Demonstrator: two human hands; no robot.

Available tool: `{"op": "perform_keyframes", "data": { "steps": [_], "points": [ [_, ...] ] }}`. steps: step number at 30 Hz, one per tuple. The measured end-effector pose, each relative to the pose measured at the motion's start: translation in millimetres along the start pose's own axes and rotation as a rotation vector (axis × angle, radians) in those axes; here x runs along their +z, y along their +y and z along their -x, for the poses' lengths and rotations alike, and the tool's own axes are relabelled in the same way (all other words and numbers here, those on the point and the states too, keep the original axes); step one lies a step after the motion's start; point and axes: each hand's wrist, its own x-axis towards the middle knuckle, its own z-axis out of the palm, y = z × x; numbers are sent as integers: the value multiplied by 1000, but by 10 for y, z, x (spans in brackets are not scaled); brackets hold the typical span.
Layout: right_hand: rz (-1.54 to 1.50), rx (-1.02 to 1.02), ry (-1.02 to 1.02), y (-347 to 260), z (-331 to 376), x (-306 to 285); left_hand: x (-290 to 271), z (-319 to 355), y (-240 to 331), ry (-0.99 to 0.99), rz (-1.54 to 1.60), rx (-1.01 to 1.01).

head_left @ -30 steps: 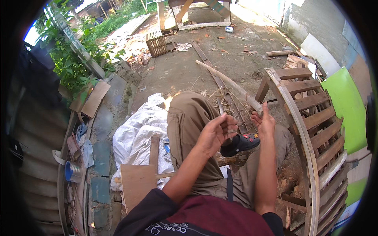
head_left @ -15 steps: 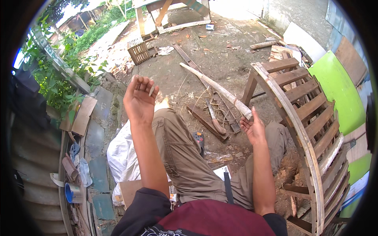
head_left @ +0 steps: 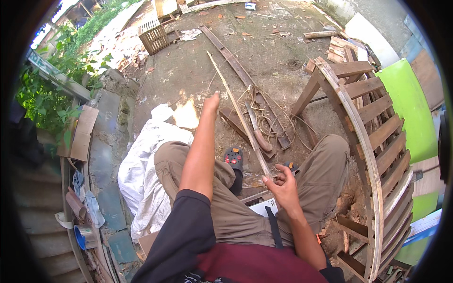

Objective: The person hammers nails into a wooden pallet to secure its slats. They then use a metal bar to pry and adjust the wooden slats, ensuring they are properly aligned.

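Note:
A long, pale wooden stick (head_left: 236, 104) slants from the ground's middle toward my lap, its far end narrow. My right hand (head_left: 284, 188) is at its near end, thumb against the wood and fingers curled. My left hand (head_left: 212, 102) reaches forward with its fingers closed, left of the stick; whatever it may hold is hidden. Beyond the stick, a large knife (head_left: 256, 127) with a curved wooden handle lies by a short brown wooden block (head_left: 236, 123). Thin fibre strips (head_left: 283, 125) lie tangled around a long brown beam (head_left: 231, 61).
At right stands a slatted wooden bench or rack (head_left: 377, 127), with a bright green panel (head_left: 408, 108) behind it. A white sack (head_left: 144, 174) lies beside my left leg. Past it runs a low block wall (head_left: 108, 165). A slatted crate (head_left: 153, 37) stands farther off.
My left hand has moved forward and down, and its fingers have closed. The stick's near end has come down toward my lap with my right hand. My view has tipped downward.

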Motion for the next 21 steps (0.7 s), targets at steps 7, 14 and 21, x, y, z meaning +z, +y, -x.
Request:
{"op": "perform_keyframes", "data": {
  "steps": [7,14,21],
  "points": [
    [409,-12,-162,413,-65,94,664,262,-782,-282,599,-412],
    [570,-14,-391,73,-696,-44,608,337,-683,-93,434,-177],
    [600,-50,-12,733,-2490,278,58,638,-34,64,464,253]
  ]
}}
